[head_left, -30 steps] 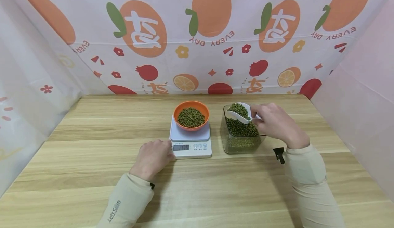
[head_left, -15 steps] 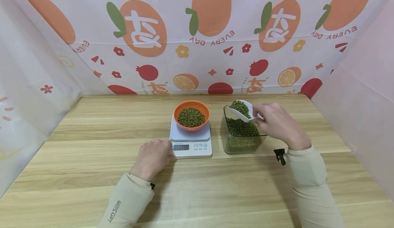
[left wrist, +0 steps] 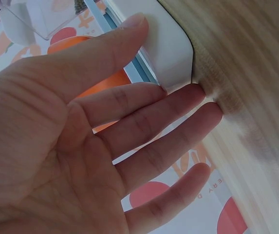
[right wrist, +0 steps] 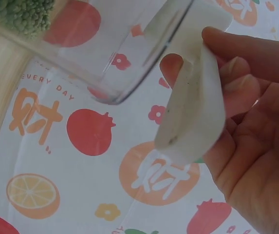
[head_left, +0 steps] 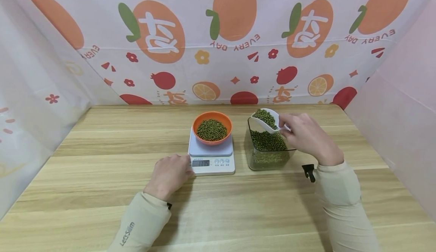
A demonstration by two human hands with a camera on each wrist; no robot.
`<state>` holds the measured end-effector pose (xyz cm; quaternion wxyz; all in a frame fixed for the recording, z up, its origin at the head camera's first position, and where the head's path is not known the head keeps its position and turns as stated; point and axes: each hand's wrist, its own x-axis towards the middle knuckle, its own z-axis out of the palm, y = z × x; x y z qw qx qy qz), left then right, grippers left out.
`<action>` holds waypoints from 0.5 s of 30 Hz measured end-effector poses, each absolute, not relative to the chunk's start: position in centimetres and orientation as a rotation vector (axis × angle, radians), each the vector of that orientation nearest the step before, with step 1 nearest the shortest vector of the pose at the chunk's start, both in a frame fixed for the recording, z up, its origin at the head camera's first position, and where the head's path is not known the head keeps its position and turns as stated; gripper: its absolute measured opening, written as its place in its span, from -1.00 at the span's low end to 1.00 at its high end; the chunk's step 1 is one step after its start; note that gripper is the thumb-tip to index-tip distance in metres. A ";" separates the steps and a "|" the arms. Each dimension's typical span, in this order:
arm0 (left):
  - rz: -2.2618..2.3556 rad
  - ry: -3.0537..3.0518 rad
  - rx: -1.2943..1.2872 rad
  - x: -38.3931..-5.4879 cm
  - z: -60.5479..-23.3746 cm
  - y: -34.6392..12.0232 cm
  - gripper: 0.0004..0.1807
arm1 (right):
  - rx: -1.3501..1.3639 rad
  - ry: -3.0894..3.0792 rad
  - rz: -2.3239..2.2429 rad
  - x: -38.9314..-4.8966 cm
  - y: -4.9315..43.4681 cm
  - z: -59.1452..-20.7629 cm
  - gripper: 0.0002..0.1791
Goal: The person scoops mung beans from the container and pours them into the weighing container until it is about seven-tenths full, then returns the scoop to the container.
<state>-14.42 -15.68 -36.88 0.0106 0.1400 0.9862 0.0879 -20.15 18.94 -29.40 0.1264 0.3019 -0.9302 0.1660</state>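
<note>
My right hand [head_left: 308, 136] pinches the handle of a white scoop [right wrist: 195, 112], which is heaped with green mung beans [head_left: 264, 117]. The scoop hangs over the back of a clear square container [head_left: 251, 158], partly filled with the same beans. To its left, a white kitchen scale [head_left: 221, 170] carries an orange bowl [head_left: 212, 143] of mung beans; its display seems to read 117.5. My left hand [head_left: 169, 174] rests at the scale's front left corner. In the left wrist view the thumb [left wrist: 129, 29] lies on the scale's edge and the other fingers extend loosely beside it.
Everything stands on a light wood-grain table [head_left: 112, 142]. A white curtain [head_left: 235, 66] printed with fruit hangs right behind the table's back edge, with pale curtains at both sides. A small black clip [head_left: 309, 171] sticks out by the right cuff.
My right hand has lifted the loaded scoop slightly up and back above the container. My left hand, the scale and the bowl have stayed in place.
</note>
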 end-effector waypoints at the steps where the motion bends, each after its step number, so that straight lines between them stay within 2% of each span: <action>1: 0.274 3.077 0.436 -14.4 -36.9 -15.7 -0.73 | 0.879 -2.710 0.484 -20.1 18.9 -29.3 -0.84; 15: 0.275 3.102 0.444 -14.3 -36.9 -15.8 -0.72 | 0.887 -2.682 0.523 -20.3 17.5 -28.3 -0.86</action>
